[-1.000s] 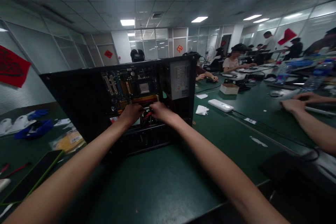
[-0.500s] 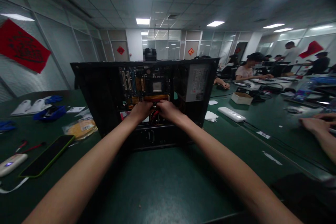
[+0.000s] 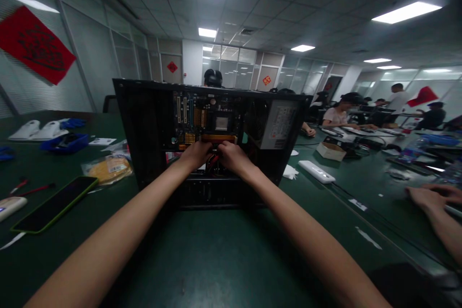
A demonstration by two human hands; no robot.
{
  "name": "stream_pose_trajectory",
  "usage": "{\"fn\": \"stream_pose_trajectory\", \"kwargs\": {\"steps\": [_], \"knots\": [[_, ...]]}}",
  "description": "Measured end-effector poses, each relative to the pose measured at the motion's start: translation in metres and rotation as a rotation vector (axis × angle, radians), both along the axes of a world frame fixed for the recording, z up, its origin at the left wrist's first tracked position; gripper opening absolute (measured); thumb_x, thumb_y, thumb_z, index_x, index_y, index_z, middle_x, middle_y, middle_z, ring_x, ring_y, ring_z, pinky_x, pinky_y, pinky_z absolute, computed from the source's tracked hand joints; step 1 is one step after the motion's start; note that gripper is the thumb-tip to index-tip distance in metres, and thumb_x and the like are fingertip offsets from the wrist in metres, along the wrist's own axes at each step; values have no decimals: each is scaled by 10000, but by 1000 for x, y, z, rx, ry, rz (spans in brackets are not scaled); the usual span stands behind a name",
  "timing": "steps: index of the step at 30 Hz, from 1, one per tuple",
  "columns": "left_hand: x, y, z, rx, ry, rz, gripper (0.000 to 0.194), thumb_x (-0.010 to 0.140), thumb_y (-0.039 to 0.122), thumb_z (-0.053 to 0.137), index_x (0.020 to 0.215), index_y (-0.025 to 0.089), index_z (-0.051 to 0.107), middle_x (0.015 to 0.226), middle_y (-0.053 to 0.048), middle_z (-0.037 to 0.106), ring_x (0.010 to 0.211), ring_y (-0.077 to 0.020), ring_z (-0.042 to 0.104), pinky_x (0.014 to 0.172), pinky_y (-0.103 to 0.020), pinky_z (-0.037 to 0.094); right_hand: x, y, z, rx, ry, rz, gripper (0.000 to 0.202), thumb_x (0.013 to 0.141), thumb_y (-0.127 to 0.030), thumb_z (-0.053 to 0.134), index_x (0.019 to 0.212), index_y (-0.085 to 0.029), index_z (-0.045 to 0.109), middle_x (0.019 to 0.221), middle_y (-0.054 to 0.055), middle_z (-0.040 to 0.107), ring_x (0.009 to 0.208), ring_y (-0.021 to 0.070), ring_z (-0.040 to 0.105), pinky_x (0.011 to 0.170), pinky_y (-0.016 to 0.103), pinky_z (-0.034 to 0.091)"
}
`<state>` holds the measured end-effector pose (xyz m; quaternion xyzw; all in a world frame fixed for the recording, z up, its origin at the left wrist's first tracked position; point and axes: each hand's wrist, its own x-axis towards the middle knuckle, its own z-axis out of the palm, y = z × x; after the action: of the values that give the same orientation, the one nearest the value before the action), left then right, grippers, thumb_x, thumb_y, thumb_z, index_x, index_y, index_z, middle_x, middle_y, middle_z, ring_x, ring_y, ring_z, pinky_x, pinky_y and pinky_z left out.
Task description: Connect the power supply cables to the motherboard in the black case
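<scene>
An open black computer case (image 3: 144,106) stands on its side on the green table, its inside facing me. Within it are a motherboard (image 3: 231,106) with a square processor socket area (image 3: 221,123), and a labelled power supply (image 3: 278,124) at the right. Both my hands reach into the lower middle of the case. My left hand (image 3: 197,155) and my right hand (image 3: 231,155) are side by side with curled fingers, just below the orange memory slots (image 3: 218,138). Whatever their fingertips grip is hidden. Dark and red cables (image 3: 213,166) hang beneath them.
Left of the case lie a phone (image 3: 54,204), a bagged yellow item (image 3: 108,169) and a blue tray (image 3: 65,143). At right are a white power strip (image 3: 316,172), an open cardboard box (image 3: 331,150) and another person's hands (image 3: 433,199). More people sit farther back.
The view has tilted and shifted slightly, so the case appears a little farther right. My hands stay at the same place inside it, fingers still curled.
</scene>
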<state>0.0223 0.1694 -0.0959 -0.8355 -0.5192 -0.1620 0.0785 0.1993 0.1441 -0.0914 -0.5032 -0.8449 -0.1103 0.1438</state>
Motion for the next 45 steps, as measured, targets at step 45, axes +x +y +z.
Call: {"fn": "stream_pose_trajectory", "kwargs": {"steps": [45], "knots": [[-3, 17, -8, -30, -136, -76, 225, 873, 253, 651, 1052, 237, 785, 1014, -51, 791, 963, -217, 729, 839, -257, 527, -3, 15, 4, 20, -282, 26, 326, 1012, -130, 343, 1238, -101, 577, 1246, 201, 593, 1048, 270, 665, 817, 332, 535]]}}
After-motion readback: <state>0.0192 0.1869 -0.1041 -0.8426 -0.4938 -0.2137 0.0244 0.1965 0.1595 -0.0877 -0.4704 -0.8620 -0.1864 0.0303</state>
